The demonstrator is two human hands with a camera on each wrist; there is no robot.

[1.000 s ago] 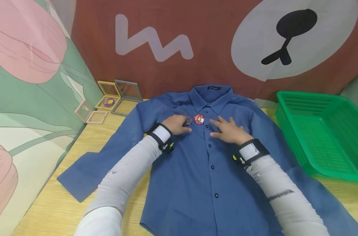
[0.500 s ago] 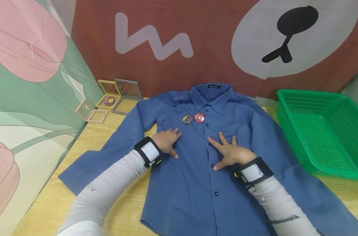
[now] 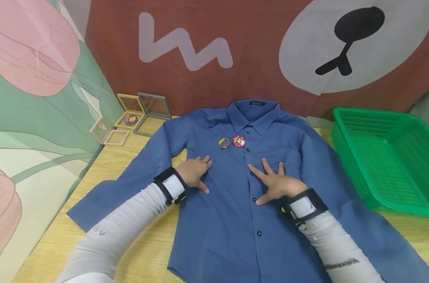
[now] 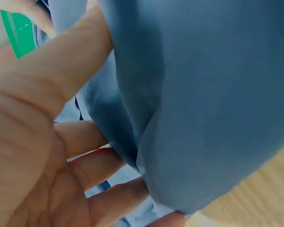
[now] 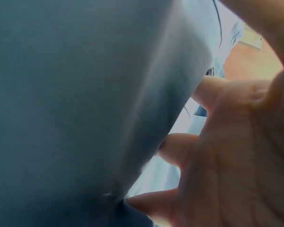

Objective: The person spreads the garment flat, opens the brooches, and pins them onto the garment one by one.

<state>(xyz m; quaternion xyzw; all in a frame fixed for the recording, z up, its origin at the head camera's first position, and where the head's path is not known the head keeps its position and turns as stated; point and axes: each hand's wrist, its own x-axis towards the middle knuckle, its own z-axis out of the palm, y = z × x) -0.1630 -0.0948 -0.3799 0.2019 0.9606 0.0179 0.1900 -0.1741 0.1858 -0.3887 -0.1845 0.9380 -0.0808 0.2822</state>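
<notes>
A blue button-up shirt (image 3: 221, 220) lies spread on the wooden table, collar toward the back. On its chest, side by side, sit a red round badge (image 3: 239, 141) and a yellow-and-grey round badge (image 3: 223, 143). My left hand (image 3: 193, 173) rests on the shirt's left side below the badges, fingers spread. Across the button row, my right hand (image 3: 278, 184) touches the cloth with its fingers splayed. Both wrist views show fingertips against the blue fabric, with nothing gripped.
At the back left stand a yellow hinged frame (image 3: 119, 122) with a purple badge (image 3: 131, 120) in it, a grey frame (image 3: 167, 108) and a pale pink frame (image 3: 116, 138), all opened. A green plastic basket (image 3: 363, 188) stands at the right. Printed walls rise behind and left.
My left hand has let go of the yellow-and-grey badge and moved down and left onto the shirt. My right hand has slid down the shirt and stopped there.
</notes>
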